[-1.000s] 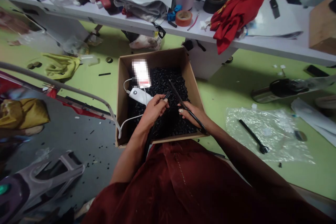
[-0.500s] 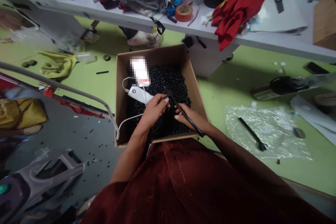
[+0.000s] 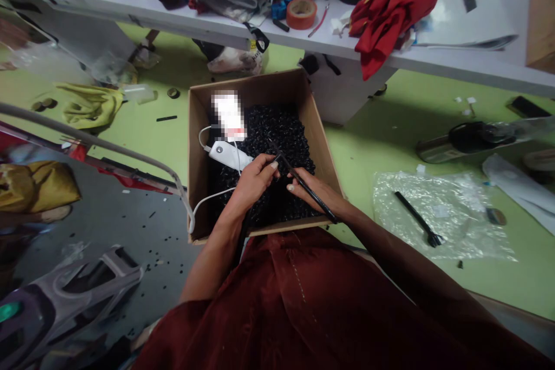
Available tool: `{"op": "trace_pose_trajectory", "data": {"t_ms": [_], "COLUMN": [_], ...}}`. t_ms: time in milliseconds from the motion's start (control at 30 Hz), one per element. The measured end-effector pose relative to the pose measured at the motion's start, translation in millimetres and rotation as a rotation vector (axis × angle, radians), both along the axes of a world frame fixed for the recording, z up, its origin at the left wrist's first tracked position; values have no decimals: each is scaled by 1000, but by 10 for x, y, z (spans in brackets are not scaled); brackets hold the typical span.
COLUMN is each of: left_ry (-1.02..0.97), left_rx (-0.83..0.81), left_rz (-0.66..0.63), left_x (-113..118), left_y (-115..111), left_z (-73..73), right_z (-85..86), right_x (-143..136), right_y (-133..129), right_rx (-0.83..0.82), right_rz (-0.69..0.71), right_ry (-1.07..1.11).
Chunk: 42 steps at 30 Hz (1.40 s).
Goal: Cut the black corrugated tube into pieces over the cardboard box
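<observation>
Both hands are over an open cardboard box [image 3: 326,156] filled with small shiny black pieces [image 3: 281,124]. My left hand [image 3: 257,178] is closed in a pinch, thumb against finger, on a small black piece [image 3: 277,158]; a dark strip [image 3: 243,237] shows below its wrist. My right hand [image 3: 310,188] is closed around a long thin black rod [image 3: 313,195], whose far end lies near my left fingertips and whose near end rests over my right wrist. Its exact kind does not show. Left of the hands, a white power strip [image 3: 228,154] with a cable lies on the black pieces, near a blurred-out bright object [image 3: 229,115].
Behind the box runs a white bench [image 3: 333,40] with orange tape [image 3: 301,14] and red cloth [image 3: 399,6]. To the right lie a plastic bag [image 3: 390,231], a black stick with a forked end [image 3: 416,217] and a flask [image 3: 437,144]. A grey tube [image 3: 143,153] reaches the box's left side.
The view has shifted slightly. Both hands stay nearly in place, the rod still in my right hand; its far end has moved slightly by my left fingertips.
</observation>
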<state>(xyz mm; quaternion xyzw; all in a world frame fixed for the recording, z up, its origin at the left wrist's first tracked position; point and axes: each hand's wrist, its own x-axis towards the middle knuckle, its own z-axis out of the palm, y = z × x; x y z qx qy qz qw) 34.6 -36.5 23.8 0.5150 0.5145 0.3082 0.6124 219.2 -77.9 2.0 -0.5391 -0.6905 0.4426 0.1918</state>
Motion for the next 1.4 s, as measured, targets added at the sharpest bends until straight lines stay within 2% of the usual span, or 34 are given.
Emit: {"op": "trace_pose_trajectory", "data": {"t_ms": [467,633,767,933,1100,1267,1400], "left_ry": [2,13,-10,-204,-320,-299,-241], "left_rx": [-31,-45,-69,-120,-234,-205,-154], "left_rz": [6,14,9,-59,-98,-53,-47], "left_x": [43,55,33,-38,-61,-56,-46], "left_y": [10,16,10,-22,-56,-41,-33], "left_z": [-94,-80,-38,-1,40,38,17], "right_z": [-73,-93,-78,-57,-118,-106,-65], "right_x": [-19,-20,-6,27,51,59,43], "right_y": [-40,-42,-50,-73,-78,-70,-68], "right_rx": [26,38,16,-147,-163,-52,-71], "right_rz": [-110,-127,-160,-230,-234,-131,-68], "right_ry": [-134,-133,-69,119,178,88,68]}}
